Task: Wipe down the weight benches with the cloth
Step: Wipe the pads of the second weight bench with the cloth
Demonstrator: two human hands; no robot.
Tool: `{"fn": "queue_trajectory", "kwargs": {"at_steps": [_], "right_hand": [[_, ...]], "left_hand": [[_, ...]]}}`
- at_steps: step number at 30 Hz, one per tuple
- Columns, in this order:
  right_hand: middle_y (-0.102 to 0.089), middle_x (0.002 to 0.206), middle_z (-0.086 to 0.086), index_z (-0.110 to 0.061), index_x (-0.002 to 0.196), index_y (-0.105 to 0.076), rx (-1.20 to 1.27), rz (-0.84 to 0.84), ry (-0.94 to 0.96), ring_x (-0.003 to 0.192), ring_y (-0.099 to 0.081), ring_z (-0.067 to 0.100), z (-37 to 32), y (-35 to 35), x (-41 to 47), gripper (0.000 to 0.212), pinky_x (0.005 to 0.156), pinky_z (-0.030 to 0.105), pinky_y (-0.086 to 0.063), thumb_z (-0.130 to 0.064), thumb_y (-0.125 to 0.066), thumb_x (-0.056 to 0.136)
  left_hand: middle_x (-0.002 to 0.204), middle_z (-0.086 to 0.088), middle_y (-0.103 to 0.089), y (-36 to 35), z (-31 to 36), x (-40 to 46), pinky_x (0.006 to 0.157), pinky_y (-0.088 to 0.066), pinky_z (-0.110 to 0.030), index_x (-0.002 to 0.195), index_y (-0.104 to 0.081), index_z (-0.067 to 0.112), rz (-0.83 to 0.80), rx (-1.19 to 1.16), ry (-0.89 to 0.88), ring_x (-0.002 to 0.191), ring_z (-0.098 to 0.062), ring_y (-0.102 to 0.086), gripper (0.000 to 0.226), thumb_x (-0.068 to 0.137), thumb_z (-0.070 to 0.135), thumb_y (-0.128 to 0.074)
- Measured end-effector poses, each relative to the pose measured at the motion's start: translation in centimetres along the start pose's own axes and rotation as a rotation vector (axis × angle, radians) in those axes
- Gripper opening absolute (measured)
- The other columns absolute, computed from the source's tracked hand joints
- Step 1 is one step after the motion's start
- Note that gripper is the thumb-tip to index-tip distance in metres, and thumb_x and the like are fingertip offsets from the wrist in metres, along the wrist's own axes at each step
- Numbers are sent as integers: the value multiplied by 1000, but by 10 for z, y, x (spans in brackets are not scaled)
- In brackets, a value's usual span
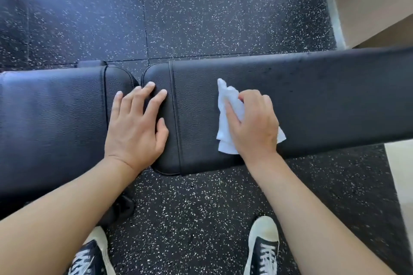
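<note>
A black padded weight bench runs across the view, made of a seat pad (51, 118) on the left and a long back pad (324, 96) on the right, with a narrow gap between them. My left hand (136, 125) lies flat with fingers spread across that gap, resting on both pads. My right hand (252, 123) presses a crumpled white cloth (228, 118) onto the back pad, fingers curled over its top. Part of the cloth is hidden under the hand.
Black rubber floor with white speckles (201, 18) surrounds the bench. My two shoes (263, 250) stand on it in front of the bench. A beige wall (368, 0) with a pale edge strip rises at the upper right. A dark bench frame part (120, 207) sits below the seat.
</note>
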State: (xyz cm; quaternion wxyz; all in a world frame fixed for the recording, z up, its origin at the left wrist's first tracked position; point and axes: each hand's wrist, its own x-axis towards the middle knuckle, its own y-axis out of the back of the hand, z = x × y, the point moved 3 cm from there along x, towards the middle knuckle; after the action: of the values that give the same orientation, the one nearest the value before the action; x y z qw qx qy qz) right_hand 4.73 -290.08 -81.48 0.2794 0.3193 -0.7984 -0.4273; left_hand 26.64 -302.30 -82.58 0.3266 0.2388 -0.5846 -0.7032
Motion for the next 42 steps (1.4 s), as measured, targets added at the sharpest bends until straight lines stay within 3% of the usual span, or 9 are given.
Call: {"fn": "queue_trajectory", "kwargs": {"at_steps": [6, 11, 16, 19, 23, 28, 35, 39, 42], "right_hand": [[-57, 82, 4, -12, 90, -62, 55, -10, 259, 74, -51, 27, -106, -55, -20, 25, 61, 40, -43, -36, -60, 95], [-57, 77, 5, -10, 85, -67, -3, 11, 352, 71, -54, 28, -59, -22, -21, 15, 60, 42, -46, -23, -70, 94], [-58, 81, 3, -10, 90, -62, -81, 91, 56, 73, -44, 24, 61, 38, 6, 26, 63, 38, -37, -34, -58, 101], [-58, 82, 0, -12, 88, -58, -96, 133, -109, 73, -44, 24, 62, 36, 11, 28, 63, 42, -40, -36, -60, 102], [-59, 85, 8, -11, 90, -61, -99, 61, 58, 74, -51, 32, -19, -5, -1, 20, 62, 42, -42, -28, -71, 93], [-57, 89, 3, -13, 95, -64, 26, -56, 221, 82, -49, 28, -90, -43, -30, 23, 66, 40, -37, -36, -62, 95], [-53, 82, 3, -14, 89, -65, -64, -23, 345, 73, -45, 26, 8, 7, -40, 14, 62, 44, -42, -26, -72, 94], [-54, 82, 1, -15, 90, -57, -64, 73, 96, 74, -38, 21, 64, 32, 5, 23, 65, 40, -38, -36, -61, 100], [-58, 83, 6, -11, 90, -60, -91, 108, 16, 75, -43, 25, 37, 14, 35, 24, 65, 42, -40, -33, -66, 96]], "left_hand": [[156, -15, -46, 0, 1, 0, 124, -24, -62, 147, -48, 6, 46, -16, 30, 141, -43, -46, 57, 97, 31, -38], [158, -16, -44, 5, 6, 1, 125, -21, -62, 150, -50, 7, 13, -10, 16, 143, -44, -43, 65, 89, 26, -42], [159, -17, -43, 2, 3, 0, 126, -20, -61, 151, -48, 8, 2, 17, 5, 143, -45, -43, 66, 88, 27, -43], [159, -17, -42, 2, 2, 1, 127, -18, -61, 152, -47, 9, 2, 14, 4, 143, -45, -42, 66, 89, 28, -43], [159, -17, -42, -2, 0, 0, 126, -19, -62, 152, -47, 8, 3, 21, -9, 143, -45, -42, 66, 89, 27, -43], [158, -19, -42, -3, -2, 0, 125, -19, -63, 149, -49, 5, 24, -16, 4, 142, -46, -40, 62, 91, 25, -41], [158, -20, -42, 0, 0, 0, 125, -19, -65, 151, -48, 5, -6, -2, 1, 142, -48, -42, 66, 88, 23, -45], [158, -19, -42, -1, -1, 1, 126, -19, -63, 152, -47, 6, -17, 5, 1, 143, -47, -42, 66, 88, 25, -45], [158, -19, -42, -1, 0, 1, 126, -19, -63, 152, -47, 6, -19, 8, -4, 143, -47, -42, 67, 88, 26, -44]]}}
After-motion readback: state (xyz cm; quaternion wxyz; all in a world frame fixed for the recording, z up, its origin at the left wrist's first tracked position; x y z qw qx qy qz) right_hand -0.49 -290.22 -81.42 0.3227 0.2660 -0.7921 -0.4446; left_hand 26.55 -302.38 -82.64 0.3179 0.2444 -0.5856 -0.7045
